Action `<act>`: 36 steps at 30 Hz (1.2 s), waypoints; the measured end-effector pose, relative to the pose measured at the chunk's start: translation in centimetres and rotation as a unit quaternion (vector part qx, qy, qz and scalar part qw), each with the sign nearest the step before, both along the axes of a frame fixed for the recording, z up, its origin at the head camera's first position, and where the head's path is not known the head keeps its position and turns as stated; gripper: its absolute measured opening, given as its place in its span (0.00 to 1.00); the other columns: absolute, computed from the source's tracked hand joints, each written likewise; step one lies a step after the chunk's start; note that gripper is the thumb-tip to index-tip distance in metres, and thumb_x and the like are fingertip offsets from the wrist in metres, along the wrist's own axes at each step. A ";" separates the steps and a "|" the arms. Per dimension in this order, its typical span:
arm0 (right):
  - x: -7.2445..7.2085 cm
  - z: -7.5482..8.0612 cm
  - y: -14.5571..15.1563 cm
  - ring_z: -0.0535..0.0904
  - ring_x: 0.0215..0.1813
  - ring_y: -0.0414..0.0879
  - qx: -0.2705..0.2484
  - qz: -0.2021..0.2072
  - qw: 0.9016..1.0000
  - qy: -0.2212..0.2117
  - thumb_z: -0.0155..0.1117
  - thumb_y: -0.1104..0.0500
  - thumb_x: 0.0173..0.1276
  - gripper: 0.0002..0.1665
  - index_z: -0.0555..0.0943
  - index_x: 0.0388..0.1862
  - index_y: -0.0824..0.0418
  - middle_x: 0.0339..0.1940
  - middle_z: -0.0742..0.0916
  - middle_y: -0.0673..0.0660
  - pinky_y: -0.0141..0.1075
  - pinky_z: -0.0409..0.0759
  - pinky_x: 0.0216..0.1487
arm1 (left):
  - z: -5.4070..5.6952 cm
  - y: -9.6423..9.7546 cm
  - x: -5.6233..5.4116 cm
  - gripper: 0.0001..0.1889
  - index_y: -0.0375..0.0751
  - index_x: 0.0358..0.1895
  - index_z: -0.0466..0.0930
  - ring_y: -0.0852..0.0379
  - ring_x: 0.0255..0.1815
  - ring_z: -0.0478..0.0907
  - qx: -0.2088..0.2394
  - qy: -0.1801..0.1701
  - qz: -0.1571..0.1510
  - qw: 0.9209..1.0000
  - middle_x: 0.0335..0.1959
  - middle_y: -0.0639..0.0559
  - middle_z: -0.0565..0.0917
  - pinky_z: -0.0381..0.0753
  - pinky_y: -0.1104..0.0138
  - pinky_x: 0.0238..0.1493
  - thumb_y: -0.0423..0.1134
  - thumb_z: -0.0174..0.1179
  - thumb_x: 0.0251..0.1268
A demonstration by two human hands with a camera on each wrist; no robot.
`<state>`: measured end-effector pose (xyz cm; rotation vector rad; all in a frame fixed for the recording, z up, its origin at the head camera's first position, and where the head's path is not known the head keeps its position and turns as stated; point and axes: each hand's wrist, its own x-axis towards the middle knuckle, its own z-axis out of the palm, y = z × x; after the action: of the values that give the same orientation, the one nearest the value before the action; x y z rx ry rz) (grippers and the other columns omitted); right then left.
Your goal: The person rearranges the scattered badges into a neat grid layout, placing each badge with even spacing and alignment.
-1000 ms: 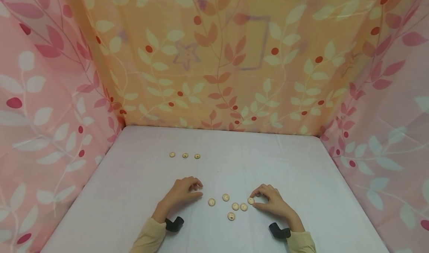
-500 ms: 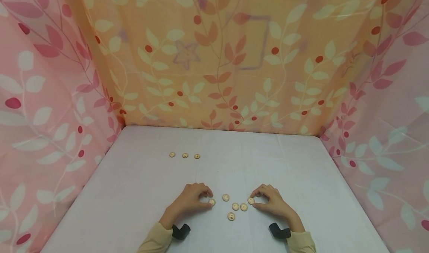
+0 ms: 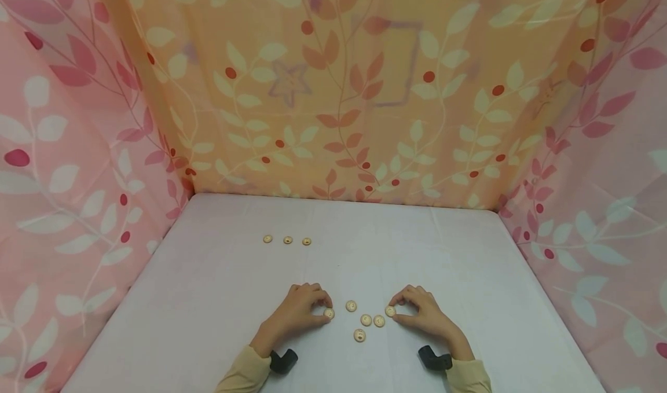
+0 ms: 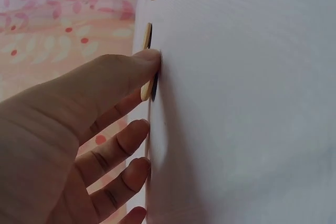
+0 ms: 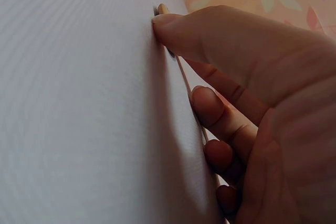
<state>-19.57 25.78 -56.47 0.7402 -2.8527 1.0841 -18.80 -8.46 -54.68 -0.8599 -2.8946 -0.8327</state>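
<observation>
In the head view my left hand pinches a small round wooden disc by its edges, between thumb and fingers, at table level. Opposite it, my right hand pinches another wooden disc the same way. Between the hands lie several more discs, among them one farther back and one nearest the person. Their dark markings are too small to read. The left wrist view shows the thumb across the held disc. In the right wrist view the thumb mostly hides its disc.
Three similar discs lie in a row toward the back left of the white table. Patterned cloth stands along the table's back and both sides. A dark wrist device sits at each wrist.
My left hand has moved right and taken a disc between thumb and fingers. The right hand keeps its pinch in the same place. The discs on the table have not visibly moved.
</observation>
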 end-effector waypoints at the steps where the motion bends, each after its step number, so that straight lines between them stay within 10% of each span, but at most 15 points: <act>1: 0.0 0.0 0.0 0.65 0.40 0.36 0.001 0.001 1.000 0.000 0.72 0.45 0.50 0.15 0.79 0.37 0.36 0.32 0.76 0.37 0.37 0.56 0.41 | 0.0 0.0 0.0 0.09 0.61 0.33 0.79 0.66 0.34 0.68 -0.002 0.004 0.000 1.000 0.30 0.66 0.74 0.62 0.57 0.48 0.52 0.67 0.48; 21: -0.1 0.3 0.0 0.65 0.39 0.36 -0.001 -0.001 1.000 0.000 0.72 0.44 0.50 0.15 0.78 0.37 0.35 0.33 0.76 0.37 0.37 0.56 0.41 | 0.8 -0.3 -0.7 0.08 0.62 0.34 0.80 0.67 0.34 0.69 -0.025 0.021 -0.025 0.999 0.32 0.69 0.76 0.64 0.58 0.52 0.54 0.65 0.52; 36: -0.1 -0.1 0.1 0.65 0.39 0.35 -0.001 0.002 1.000 0.002 0.71 0.44 0.50 0.15 0.78 0.37 0.35 0.33 0.76 0.36 0.37 0.56 0.41 | 0.3 -2.1 -2.5 0.07 0.61 0.34 0.80 0.68 0.34 0.70 -0.012 0.023 0.015 1.000 0.31 0.69 0.76 0.63 0.59 0.50 0.52 0.65 0.53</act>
<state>-19.67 25.83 -56.58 0.7469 -2.8472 1.0858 -21.33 -10.51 -54.37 -0.8244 -2.8761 -0.7657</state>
